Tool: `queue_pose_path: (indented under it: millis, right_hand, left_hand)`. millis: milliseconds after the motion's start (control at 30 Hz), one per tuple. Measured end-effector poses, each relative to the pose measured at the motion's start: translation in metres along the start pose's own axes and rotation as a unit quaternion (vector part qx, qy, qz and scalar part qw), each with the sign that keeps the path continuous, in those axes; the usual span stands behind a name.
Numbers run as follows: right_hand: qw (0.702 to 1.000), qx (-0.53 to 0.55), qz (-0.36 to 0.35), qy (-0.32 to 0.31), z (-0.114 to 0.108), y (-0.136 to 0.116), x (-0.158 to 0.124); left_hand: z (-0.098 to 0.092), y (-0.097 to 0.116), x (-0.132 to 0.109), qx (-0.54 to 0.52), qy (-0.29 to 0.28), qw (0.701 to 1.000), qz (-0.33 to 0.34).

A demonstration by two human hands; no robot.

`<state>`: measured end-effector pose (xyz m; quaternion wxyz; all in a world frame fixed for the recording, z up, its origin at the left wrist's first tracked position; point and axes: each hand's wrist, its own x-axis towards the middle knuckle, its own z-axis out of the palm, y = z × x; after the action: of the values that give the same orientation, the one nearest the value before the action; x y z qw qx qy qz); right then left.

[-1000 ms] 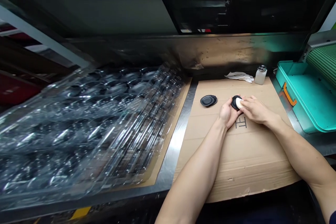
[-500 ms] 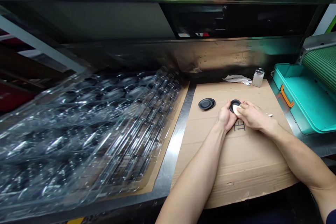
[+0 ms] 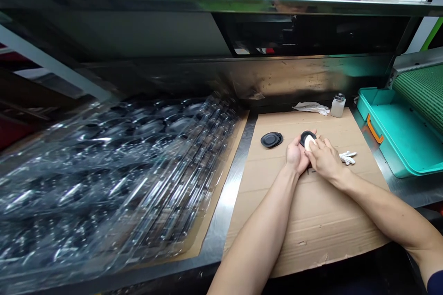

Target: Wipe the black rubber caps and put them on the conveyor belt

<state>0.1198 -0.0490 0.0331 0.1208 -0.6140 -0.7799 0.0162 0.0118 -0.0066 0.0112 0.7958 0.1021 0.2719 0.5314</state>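
Observation:
My left hand (image 3: 295,154) holds a round black part with a raised rim (image 3: 306,136), its face turned up. In my right hand (image 3: 324,159) is a white round pad (image 3: 309,143), pinched by the fingers and pressed against the black part's face. To the left, a couple of similar black parts (image 3: 271,140) lie overlapping on the cardboard sheet (image 3: 273,203). White finger cots or a crumpled glove (image 3: 347,157) rest just right of my right hand.
Clear plastic trays (image 3: 155,179) holding dark parts are stacked at the left. A small bottle with a metal cap (image 3: 338,105) and a white glove (image 3: 311,108) sit at the back. On the right stands a teal bin (image 3: 398,140) with an orange handle. A metal shelf edge (image 3: 221,1) runs overhead.
My right hand has shifted slightly left over the black part, with the white pad still in its fingers. The white item to its right shows more now. The whole view has tilted slightly.

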Motion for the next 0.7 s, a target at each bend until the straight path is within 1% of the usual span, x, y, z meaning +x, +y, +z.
queue_pose_path:
  millis: [133,267,300,367,433,467,600,633,700]
  right_hand:
    - [0.999,0.027,-0.016,0.026,0.003,-0.011,-0.002]
    - [0.998,0.007,-0.062,0.006,-0.002,-0.006,-0.001]
    - [0.998,-0.007,-0.056,0.009,-0.003,-0.002,-0.001]
    - [0.999,-0.037,-0.021,0.024,-0.006,0.004,0.000]
    - [0.998,-0.055,0.013,0.028,-0.006,0.006,0.000]
    - [0.998,-0.059,0.014,0.020,-0.006,0.005,-0.001]
    - [0.997,-0.065,-0.031,-0.020,-0.005,0.000,-0.004]
    - [0.997,-0.067,-0.023,-0.018,-0.005,0.003,-0.003]
    - [0.997,-0.069,0.019,-0.002,-0.007,0.015,0.000]
  left_hand:
    - [0.002,0.000,-0.005,-0.003,-0.033,0.999,0.032]
    - [0.000,0.001,-0.004,-0.005,-0.041,0.999,0.018]
    - [0.000,0.001,-0.002,-0.004,-0.046,0.999,0.011]
    - [-0.002,0.000,0.000,0.000,-0.052,0.999,0.003]
    - [-0.003,-0.002,0.003,0.004,-0.044,0.999,0.003]
    - [-0.003,-0.002,0.003,0.006,-0.036,0.999,0.003]
    - [-0.006,0.005,0.003,0.020,-0.014,1.000,0.016]
    - [-0.007,0.008,0.002,0.024,-0.010,0.999,0.022]
    - [-0.009,0.013,0.002,0.027,0.000,0.999,0.031]
